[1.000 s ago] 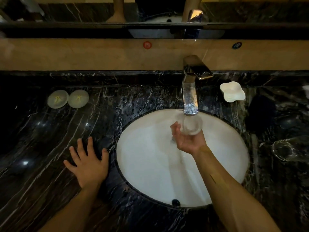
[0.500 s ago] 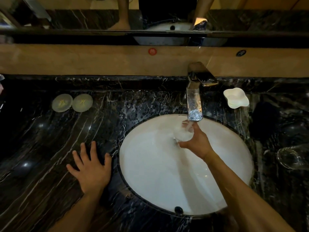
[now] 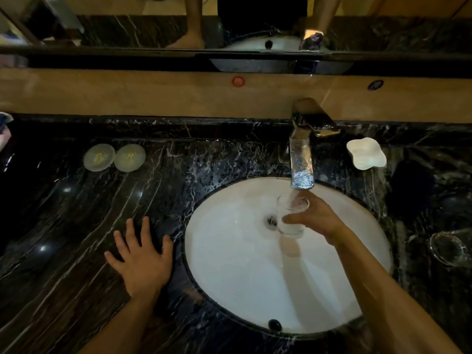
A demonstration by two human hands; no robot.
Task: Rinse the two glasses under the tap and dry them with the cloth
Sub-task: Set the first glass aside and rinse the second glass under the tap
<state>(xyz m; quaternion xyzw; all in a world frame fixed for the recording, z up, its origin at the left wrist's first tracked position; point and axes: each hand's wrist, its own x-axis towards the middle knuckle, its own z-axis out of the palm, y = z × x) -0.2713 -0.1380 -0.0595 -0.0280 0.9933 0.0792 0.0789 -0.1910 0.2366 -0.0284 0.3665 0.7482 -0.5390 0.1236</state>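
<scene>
Two glasses show in the head view: one glass (image 3: 291, 215) is held over the white basin (image 3: 229, 264), the second glass (image 3: 450, 247) lies on the dark marble bench (image 3: 63, 238) at about three o'clock from the basin, well apart from both hands; its exact pose is hard to tell in the dim light. One tap (image 3: 302, 159) stands at twelve o'clock of the basin, and one stream of water runs from its spout into the mouth of the held glass; the glass sits just below the spout, mouth up and slightly tilted. The right hand (image 3: 316, 218) grips this glass from the three o'clock side, fingers curled round its wall, thumb on the near side; the glass projects toward nine o'clock from the palm, above the drain (image 3: 271, 222). The left hand (image 3: 143, 259) rests flat on the bench at nine o'clock of the basin, fingers spread and straight, holding nothing. Two round pale discs (image 3: 114, 157) lie side by side at ten o'clock, touching or nearly so; one white lobed dish (image 3: 366, 153) sits at one o'clock, just beside the tap.
</scene>
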